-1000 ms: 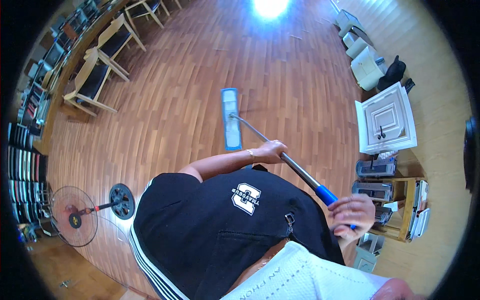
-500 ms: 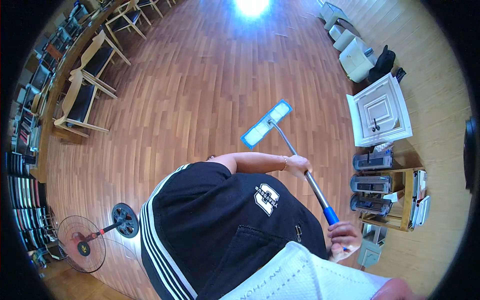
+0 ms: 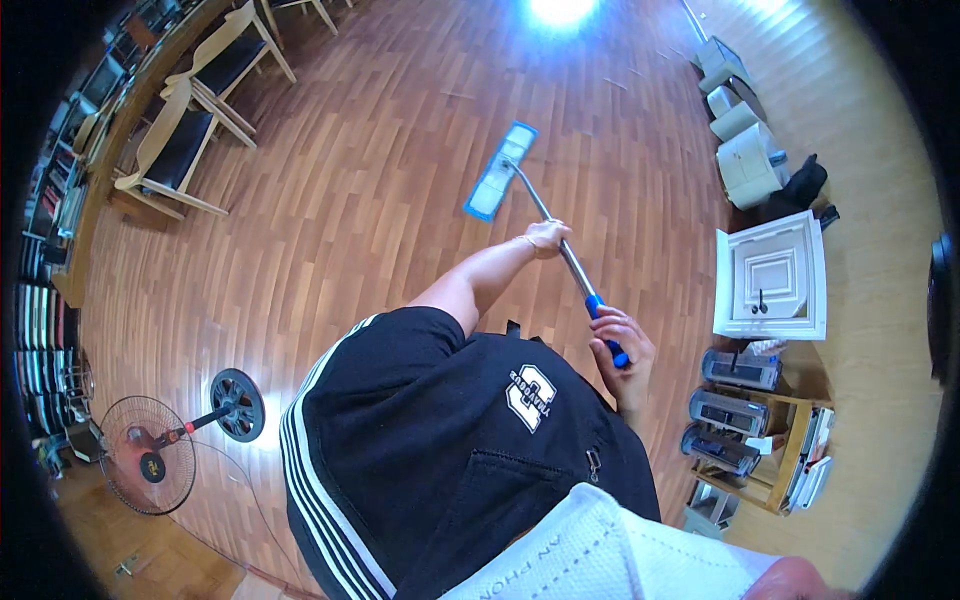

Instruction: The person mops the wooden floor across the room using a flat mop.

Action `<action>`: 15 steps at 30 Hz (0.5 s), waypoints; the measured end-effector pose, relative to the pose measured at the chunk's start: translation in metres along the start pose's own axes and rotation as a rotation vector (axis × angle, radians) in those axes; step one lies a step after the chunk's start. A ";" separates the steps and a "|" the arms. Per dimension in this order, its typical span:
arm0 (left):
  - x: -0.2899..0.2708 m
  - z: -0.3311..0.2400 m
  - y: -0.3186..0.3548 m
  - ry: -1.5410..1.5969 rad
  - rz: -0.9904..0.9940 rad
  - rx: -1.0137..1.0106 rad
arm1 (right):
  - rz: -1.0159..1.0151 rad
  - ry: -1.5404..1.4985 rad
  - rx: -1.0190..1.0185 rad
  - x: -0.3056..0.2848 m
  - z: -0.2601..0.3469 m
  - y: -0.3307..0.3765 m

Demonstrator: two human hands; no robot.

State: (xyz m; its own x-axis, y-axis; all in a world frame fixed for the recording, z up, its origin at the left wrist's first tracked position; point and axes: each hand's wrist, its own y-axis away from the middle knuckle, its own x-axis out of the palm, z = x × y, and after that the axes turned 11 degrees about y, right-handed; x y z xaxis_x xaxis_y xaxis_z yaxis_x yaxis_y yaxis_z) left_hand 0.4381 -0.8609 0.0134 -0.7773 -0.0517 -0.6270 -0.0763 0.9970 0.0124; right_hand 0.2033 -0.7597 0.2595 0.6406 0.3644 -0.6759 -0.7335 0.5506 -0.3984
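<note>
A flat mop (image 3: pixel 490 191) with a blue-edged, pale rectangular head lies out ahead of me, its head on the wood floor. Its silver pole slants back toward my right side and ends in a blue grip. My left hand (image 3: pixel 548 238), arm stretched forward, is closed round the pole partway down. Behind it, my right hand (image 3: pixel 624 348) curls round the blue grip near the pole's end, partly hiding it.
Wooden chairs (image 3: pixel 175 150) with dark seats line a long counter on the left. A standing fan (image 3: pixel 148 455) with a round base and trailing cord stands at the near left. Along the right are white cabinets (image 3: pixel 770 275), a black bag (image 3: pixel 800 185) and a wooden rack (image 3: pixel 790 465).
The mop and both hands have moved forward and slightly left, away from my body. My left arm is now more outstretched, and the view has turned a little.
</note>
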 end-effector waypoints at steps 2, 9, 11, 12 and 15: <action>-0.028 0.033 0.013 0.008 -0.102 -0.010 | 0.030 -0.028 -0.045 0.017 -0.005 -0.020; -0.106 0.128 0.086 -0.041 -0.377 -0.247 | 0.158 -0.320 -0.077 0.097 0.006 -0.068; -0.118 0.142 0.120 -0.075 -0.407 -0.327 | 0.190 -0.270 -0.193 0.112 0.010 -0.074; -0.120 0.147 0.138 -0.078 -0.433 -0.355 | 0.203 -0.215 -0.305 0.119 0.014 -0.076; -0.126 0.145 0.191 -0.108 -0.596 -0.207 | 0.261 -0.284 -0.397 0.125 0.030 -0.084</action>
State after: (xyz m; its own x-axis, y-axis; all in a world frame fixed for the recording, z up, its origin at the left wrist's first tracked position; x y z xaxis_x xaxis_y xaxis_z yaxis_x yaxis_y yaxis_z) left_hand 0.6120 -0.6556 -0.0181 -0.4975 -0.5772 -0.6475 -0.6038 0.7664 -0.2193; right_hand 0.3516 -0.7378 0.2270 0.4223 0.6690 -0.6117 -0.8701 0.1100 -0.4804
